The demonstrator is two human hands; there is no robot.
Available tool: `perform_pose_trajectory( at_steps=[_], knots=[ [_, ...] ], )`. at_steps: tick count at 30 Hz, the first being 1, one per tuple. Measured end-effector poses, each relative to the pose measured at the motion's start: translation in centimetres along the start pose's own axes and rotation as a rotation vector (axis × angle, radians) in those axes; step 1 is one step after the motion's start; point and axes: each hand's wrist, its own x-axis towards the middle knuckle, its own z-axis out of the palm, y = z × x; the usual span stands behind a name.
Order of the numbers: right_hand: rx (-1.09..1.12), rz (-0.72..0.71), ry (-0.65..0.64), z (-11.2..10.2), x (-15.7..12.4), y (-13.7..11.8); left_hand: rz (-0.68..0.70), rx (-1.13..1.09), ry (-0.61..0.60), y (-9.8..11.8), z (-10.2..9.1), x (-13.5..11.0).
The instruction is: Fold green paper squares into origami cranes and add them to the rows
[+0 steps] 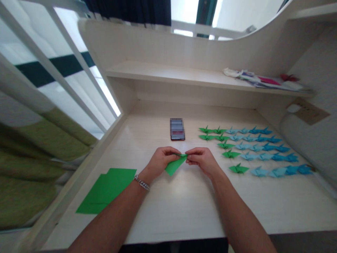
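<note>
Between my two hands is a piece of green origami paper [173, 166], partly folded, with its lower corner pointing down toward the desk. My left hand [163, 158] pinches its upper left edge. At the upper right corner, the fingertips of my right hand [201, 158] are closed on the same paper. Flat green paper sheets [113, 182] lie on the left, partly behind my left forearm. To the right stand rows of folded paper cranes, among them a green crane [238, 169], a light blue crane [259, 171] and a darker blue crane [291, 170].
A phone [177, 129] lies on the desk [158, 218] just beyond my hands. Along the back runs a raised shelf [163, 72] with a pile of papers [263, 79] at its right. A wall socket with a plug [293, 108] is at the right. Slatted bars [76, 52] border the left.
</note>
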Motion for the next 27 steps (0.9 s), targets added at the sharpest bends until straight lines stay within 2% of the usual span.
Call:
perform_pose_trajectory(
  at_steps=[8,19,24,27],
  knots=[
    [0.08,0.011,-0.037,-0.03,-0.29,-0.33,0.023,0.032,-0.006,0.03,-0.16,-0.15],
    [0.009,-0.013,0.018,0.01,-0.26,-0.38,0.032,0.064,-0.013,0.51,-0.04,-0.25],
    [0.034,0.008,-0.046,-0.23,-0.59,-0.79,0.051,0.106,-0.027,0.43,-0.13,-0.33],
    [-0.016,0.03,-0.064,-0.09,-0.62,-0.65,0.075,0.162,-0.08,0.13,-0.14,-0.3]
  ],
)
